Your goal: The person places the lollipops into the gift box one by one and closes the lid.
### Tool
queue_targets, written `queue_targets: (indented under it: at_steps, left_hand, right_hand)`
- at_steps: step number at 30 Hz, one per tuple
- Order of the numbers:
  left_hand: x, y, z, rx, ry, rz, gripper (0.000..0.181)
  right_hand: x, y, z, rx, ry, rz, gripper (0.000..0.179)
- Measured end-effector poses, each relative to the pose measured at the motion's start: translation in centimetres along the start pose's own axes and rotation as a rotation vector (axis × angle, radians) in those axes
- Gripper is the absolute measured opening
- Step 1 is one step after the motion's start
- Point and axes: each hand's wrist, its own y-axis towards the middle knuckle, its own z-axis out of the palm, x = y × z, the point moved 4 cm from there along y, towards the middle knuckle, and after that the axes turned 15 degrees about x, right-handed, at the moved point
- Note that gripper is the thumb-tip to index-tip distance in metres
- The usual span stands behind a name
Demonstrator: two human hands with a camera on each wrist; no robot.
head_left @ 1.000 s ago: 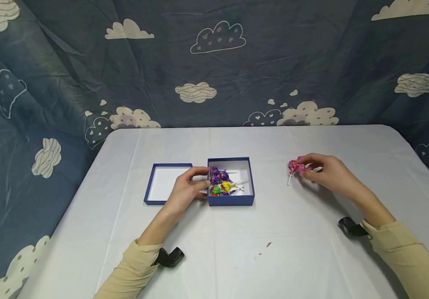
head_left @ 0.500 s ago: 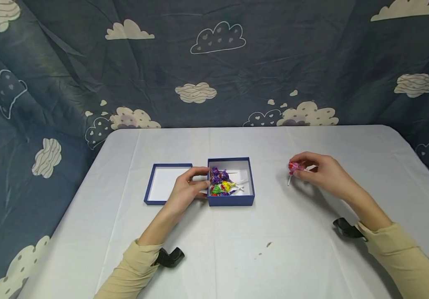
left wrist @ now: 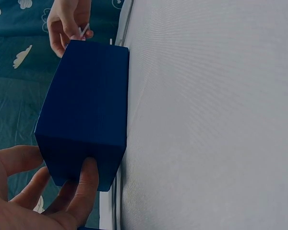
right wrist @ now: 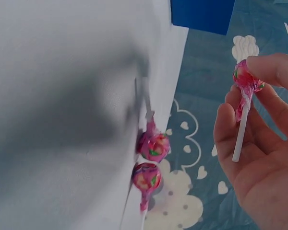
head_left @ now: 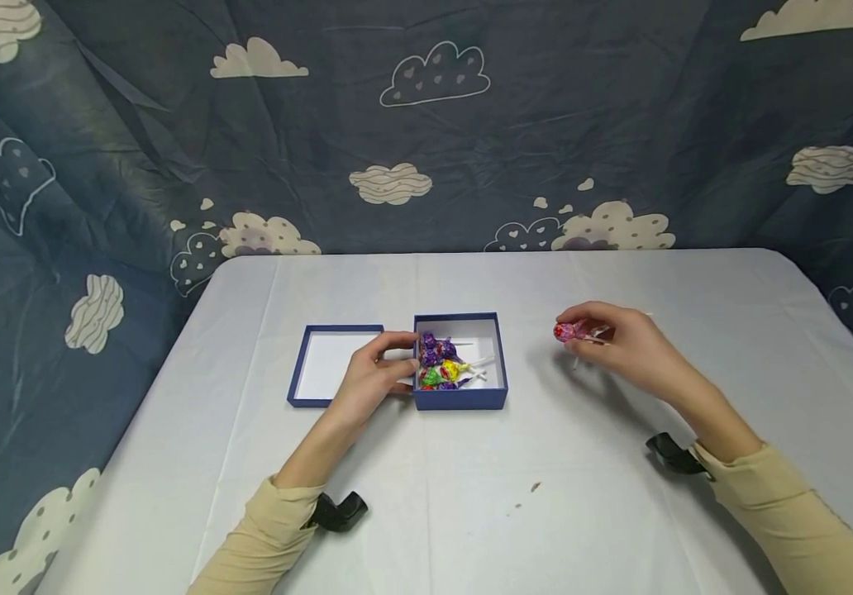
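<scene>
My left hand (head_left: 370, 372) rests its fingertips against the left wall of a blue box (head_left: 460, 400), right at the rim. In the left wrist view, fingers (left wrist: 89, 179) touch the box's end face. Inside the box lie several lollipops (head_left: 443, 364) in purple, yellow and green wrappers. To the right of the box, my right hand (head_left: 623, 339) pinches a pink-wrapped lollipop (right wrist: 249, 81) by its head, its white stick lying across the palm. The right wrist view shows two more pink lollipops (right wrist: 154, 146) on the table, mostly hidden behind the hand in the head view.
The box lid (head_left: 333, 368) lies inside up at the box's left, partly behind the left hand. A white cloth (head_left: 471, 512) covers the table, with small brown specks (head_left: 534, 487) near the front. A dark cloud-patterned curtain (head_left: 471, 140) hangs behind.
My right hand has lifted a pink lollipop away from the others and moved left toward the box. The left hand, box and lid have stayed in place.
</scene>
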Motion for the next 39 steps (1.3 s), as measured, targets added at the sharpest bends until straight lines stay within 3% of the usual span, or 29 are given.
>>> queue_targets:
  at_steps: [13, 17, 24, 39]
  left_hand:
    - [-2.7, -1.4, 1.0, 0.023, 0.006, -0.012, 0.044]
    - [-2.6, -1.3, 0.9, 0.025, 0.008, -0.015, 0.043]
    - [0.1, 0.2, -0.2, -0.015, 0.022, 0.036, 0.042]
    - [0.3, 0.1, -0.3, -0.021, 0.030, 0.031, 0.042]
  right_hand:
    - [1.6, 1.2, 1.1, 0.008, 0.023, -0.028, 0.027]
    - [2.1, 1.5, 1.5, 0.019, 0.028, -0.047, 0.027]
    - [3.1, 2.1, 2.5, 0.056, 0.041, -0.075, 0.026]
    - [5.3, 3.9, 4.5, 0.110, 0.055, -0.086, 0.028]
